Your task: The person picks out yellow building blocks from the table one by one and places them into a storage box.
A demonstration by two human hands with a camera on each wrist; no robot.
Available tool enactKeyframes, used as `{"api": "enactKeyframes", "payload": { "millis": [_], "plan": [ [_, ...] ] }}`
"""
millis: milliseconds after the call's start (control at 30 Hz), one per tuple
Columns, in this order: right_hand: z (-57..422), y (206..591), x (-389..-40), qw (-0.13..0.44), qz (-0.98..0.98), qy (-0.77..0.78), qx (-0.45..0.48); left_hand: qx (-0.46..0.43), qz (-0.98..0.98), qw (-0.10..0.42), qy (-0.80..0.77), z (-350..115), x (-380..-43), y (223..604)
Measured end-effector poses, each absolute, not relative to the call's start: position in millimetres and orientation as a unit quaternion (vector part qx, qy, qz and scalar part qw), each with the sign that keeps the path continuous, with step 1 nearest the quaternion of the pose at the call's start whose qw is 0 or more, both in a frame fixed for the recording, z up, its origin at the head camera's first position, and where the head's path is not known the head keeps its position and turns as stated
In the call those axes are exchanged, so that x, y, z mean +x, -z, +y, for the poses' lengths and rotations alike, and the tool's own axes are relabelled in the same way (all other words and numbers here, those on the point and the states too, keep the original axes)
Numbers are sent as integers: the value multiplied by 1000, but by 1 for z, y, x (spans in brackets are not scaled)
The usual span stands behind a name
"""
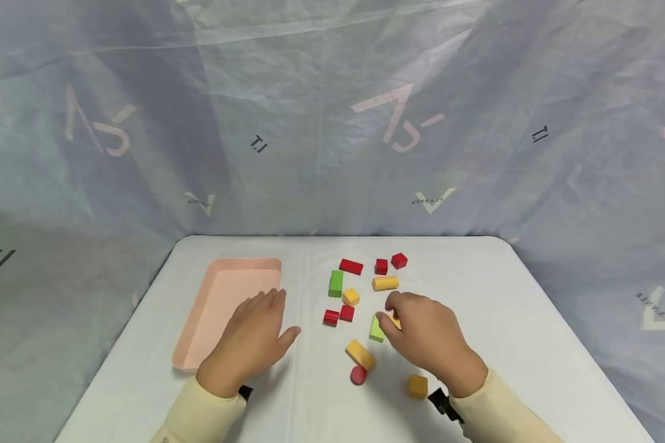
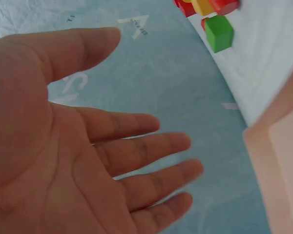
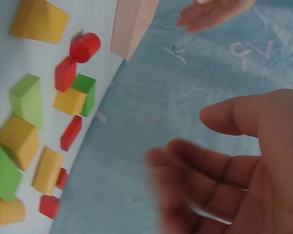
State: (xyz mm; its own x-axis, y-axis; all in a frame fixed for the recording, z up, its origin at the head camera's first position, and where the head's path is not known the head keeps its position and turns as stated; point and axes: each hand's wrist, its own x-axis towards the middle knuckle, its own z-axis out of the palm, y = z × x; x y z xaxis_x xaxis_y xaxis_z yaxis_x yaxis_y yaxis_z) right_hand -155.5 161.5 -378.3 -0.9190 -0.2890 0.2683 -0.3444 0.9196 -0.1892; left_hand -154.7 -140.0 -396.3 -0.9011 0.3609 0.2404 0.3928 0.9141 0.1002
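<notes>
Cream sleeves lie nearest over the white worktop. By the right wrist sits an orange-yellow cube; farther left, a red disc is just beside a yellow bar, its long axis slanting from far left to near right. Next comes the left hand, fingers straight and slightly apart; only the left wrist view shows its palm. The right hand, fingers loosely bent and apart from the thumb, is near a pale green block pointing away from the person. The right wrist view also reveals a darker green block and yellow cylinder, hidden from the head view. The pink tray runs lengthwise away. Beyond, red blocks lie before grey sheeting.
</notes>
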Motion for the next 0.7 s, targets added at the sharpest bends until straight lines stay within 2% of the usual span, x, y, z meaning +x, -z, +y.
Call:
{"api": "enactKeyframes", "payload": {
  "millis": [300,533,700],
  "plan": [
    [172,388,-138,173,-950,-187,180,-141,-979,88,120,-185,-143,420],
    [180,391,-128,161,-948,-208,177,-47,-989,34,135,-233,-142,422],
    [185,395,-123,153,-949,-222,165,-40,-986,21,160,-262,-151,424]
  ]
}}
